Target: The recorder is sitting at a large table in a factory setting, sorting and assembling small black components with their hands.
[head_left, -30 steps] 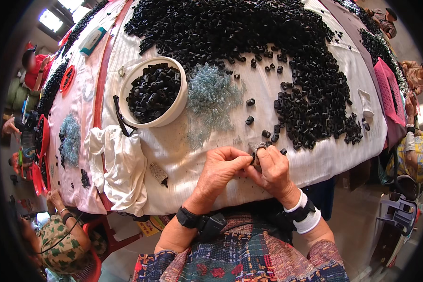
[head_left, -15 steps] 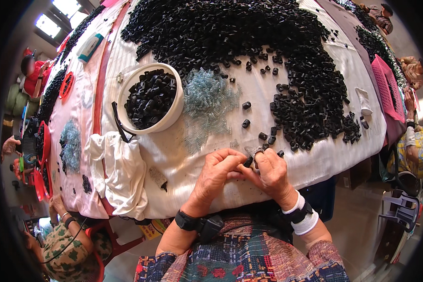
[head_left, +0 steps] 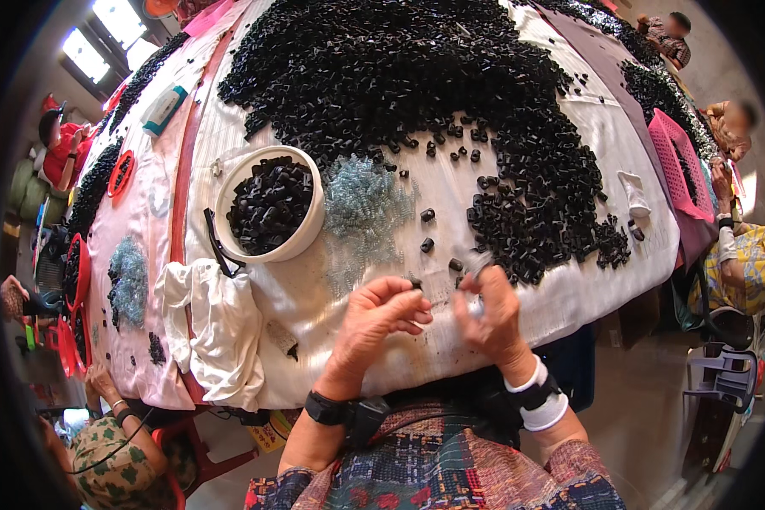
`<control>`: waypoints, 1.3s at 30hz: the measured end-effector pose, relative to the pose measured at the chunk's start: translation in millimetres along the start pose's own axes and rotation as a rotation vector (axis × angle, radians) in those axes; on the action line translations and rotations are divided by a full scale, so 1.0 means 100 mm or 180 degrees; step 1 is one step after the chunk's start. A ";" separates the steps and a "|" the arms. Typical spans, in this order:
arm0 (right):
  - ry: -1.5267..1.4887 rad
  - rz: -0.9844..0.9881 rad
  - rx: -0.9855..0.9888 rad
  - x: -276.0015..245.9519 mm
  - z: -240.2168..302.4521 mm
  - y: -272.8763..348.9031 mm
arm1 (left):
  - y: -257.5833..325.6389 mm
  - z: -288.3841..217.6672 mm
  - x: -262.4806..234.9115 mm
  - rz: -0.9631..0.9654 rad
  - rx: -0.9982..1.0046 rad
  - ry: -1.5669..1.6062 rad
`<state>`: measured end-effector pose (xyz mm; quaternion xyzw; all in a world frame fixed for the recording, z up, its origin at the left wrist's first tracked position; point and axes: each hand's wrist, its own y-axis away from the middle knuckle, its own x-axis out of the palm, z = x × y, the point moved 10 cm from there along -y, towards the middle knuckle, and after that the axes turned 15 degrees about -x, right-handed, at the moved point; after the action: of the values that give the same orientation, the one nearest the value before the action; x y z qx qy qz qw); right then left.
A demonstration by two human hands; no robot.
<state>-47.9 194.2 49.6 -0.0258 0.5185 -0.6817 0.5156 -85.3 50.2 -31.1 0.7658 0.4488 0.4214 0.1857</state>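
Observation:
My left hand (head_left: 374,321) is closed over the table's near part, thumb and forefinger pinching a small black plastic piece (head_left: 416,284). Just right of it, and apart from it, is my right hand (head_left: 493,319), its fingers smeared by motion. A greyish, shiny covering (head_left: 475,262) sits at its forefinger; what it is, I cannot make out. Beyond the hands lies a heap of clear bluish coil springs (head_left: 361,208). A white bucket (head_left: 317,212) full of black plastic pieces (head_left: 269,204) stands left of the springs. Loose black pieces (head_left: 427,245) lie ahead of my fingers.
A huge pile of black pieces (head_left: 382,68) covers the table's far side. White cloth (head_left: 217,331) lies crumpled at the left, near a black strap (head_left: 219,245). At the right are a small white tube (head_left: 634,194) and a pink basket (head_left: 680,161). Other people sit around.
My hands, which met at a black piece, have drawn apart, the right one moving quickly. The view has shifted slightly, so the table appears a little lower and further left.

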 end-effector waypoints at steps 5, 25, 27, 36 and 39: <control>0.0202 0.0334 0.0821 -0.06 -0.45 0.06 | 0.28 -0.73 -0.23 -0.0221 0.1181 0.0283; 0.0418 0.1001 -0.0645 0.60 0.26 -0.31 | 0.31 -0.90 -0.59 -0.0358 0.1463 0.0709; 0.0584 0.1166 -0.0724 0.71 0.26 -0.29 | 0.26 -0.69 -0.46 -0.0337 0.1154 0.0644; -0.0043 0.0988 -0.0429 0.45 0.19 -0.13 | 0.05 -0.11 -0.25 -0.0151 0.0341 0.0134; -0.0170 0.0798 -0.0612 0.34 0.34 -0.22 | -0.04 -0.03 -0.11 -0.0092 0.0105 -0.0153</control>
<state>-58.8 144.7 64.6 -0.0283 0.5666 -0.5583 0.6054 -93.1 42.5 -37.5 0.7721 0.4622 0.3926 0.1899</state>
